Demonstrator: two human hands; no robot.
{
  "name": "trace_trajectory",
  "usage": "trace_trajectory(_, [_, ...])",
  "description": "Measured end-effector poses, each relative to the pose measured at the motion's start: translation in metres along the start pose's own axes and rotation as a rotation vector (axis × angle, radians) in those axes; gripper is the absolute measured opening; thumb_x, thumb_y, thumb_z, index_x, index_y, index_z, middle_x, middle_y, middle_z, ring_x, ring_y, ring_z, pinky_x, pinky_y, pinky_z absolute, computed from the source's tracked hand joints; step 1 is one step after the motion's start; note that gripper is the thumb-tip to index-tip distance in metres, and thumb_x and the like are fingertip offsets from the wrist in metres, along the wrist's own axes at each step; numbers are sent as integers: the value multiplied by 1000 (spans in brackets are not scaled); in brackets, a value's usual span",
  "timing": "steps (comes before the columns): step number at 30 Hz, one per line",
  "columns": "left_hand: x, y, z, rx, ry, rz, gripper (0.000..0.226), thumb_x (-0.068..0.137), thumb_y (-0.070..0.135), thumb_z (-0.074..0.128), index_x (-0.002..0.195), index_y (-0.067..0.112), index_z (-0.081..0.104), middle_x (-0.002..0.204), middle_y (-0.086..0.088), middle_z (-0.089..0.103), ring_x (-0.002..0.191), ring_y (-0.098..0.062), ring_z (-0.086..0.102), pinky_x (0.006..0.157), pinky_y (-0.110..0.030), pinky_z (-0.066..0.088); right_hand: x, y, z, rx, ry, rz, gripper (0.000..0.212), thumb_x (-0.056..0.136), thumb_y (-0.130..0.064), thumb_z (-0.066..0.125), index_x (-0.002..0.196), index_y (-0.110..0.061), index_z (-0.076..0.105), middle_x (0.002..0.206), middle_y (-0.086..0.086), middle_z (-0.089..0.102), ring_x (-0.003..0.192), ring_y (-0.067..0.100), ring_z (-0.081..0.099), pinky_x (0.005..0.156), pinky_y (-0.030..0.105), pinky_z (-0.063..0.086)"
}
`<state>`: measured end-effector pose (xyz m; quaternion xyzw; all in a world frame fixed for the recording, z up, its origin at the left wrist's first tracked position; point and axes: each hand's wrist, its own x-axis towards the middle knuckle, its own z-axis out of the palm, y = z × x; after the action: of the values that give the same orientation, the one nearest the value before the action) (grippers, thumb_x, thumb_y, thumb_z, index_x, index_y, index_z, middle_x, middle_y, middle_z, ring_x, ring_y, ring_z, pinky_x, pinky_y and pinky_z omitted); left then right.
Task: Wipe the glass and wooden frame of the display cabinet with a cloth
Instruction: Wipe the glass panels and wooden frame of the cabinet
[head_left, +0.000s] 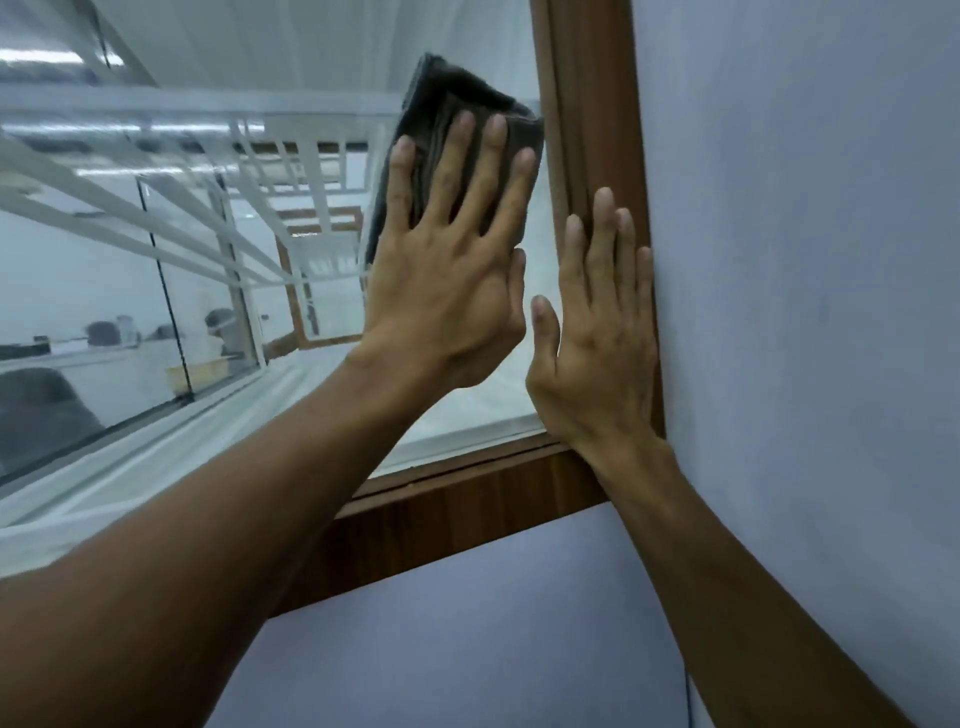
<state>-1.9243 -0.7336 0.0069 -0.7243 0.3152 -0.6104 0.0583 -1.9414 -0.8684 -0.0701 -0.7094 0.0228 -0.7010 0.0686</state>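
Pale wall fills 1 to 5 o'clock and runs under the frame at 6. Glass takes 8 to 12 o'clock. White bars and shelving show in it, blurred; can't tell reflection from what's behind.

Wooden frame: brown upright runs from 12 o'clock down to centre-right, and the bottom rail slants from there toward 7. The corner joint sits just right of centre, partly covered by the right wrist. Both forearms are bare, the left coming in from 8 o'clock, the right from 5.

Left hand at centre, slightly toward 12: flat, back to camera, fingers straight and spread, pressing the cloth onto the glass. Thumb lies along the hand's right edge, not wrapped round anything.

Right hand just right of centre, beside the left hand, not touching it. It is flat, fingers straight and close together, lying along the frame upright with the little finger at the frame/wall edge. Thumb sticks out toward 10 over the glass.

Cloth: dark brown-grey, folded, on the glass toward 12 o'clock. Its right edge is at the frame upright; touching or just short, can't tell. Upper part sticks out past the fingertips, lower part is hidden under the palm.
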Motion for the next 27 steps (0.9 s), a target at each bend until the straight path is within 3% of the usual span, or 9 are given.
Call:
trace_trajectory(3, [-13,18,9,12,-24,130,68,104,40,22,166,14,8,173,-13,1,160,-31,-3,128,-58,-2,-25,14,-8,92,-61,-5,62,106,-26,34,162,-7,15,171,16,10,160,27,5,130,46,7])
trace_trajectory(8, [-31,23,10,3,-53,222,68,104,40,22,165,12,10,173,-13,3,161,-31,-2,128,-58,-2,-54,14,-17,73,-120,21,75,101,-36,40,161,-2,12,171,18,9,160,30,3,130,49,8])
trace_trajectory(16, [-60,29,5,-47,-138,316,71,100,40,26,165,14,14,173,-10,7,161,-29,0,128,-57,-1,-66,12,-17,106,-93,52,76,96,-31,44,160,0,17,170,19,14,159,32,7,129,52,11])
trace_trajectory(27, [-76,24,-2,-104,-240,459,72,95,36,25,165,18,19,172,-6,14,161,-26,2,129,-57,0,-84,12,-18,131,-73,73,71,101,-35,36,158,4,19,168,22,17,158,34,11,128,53,13])
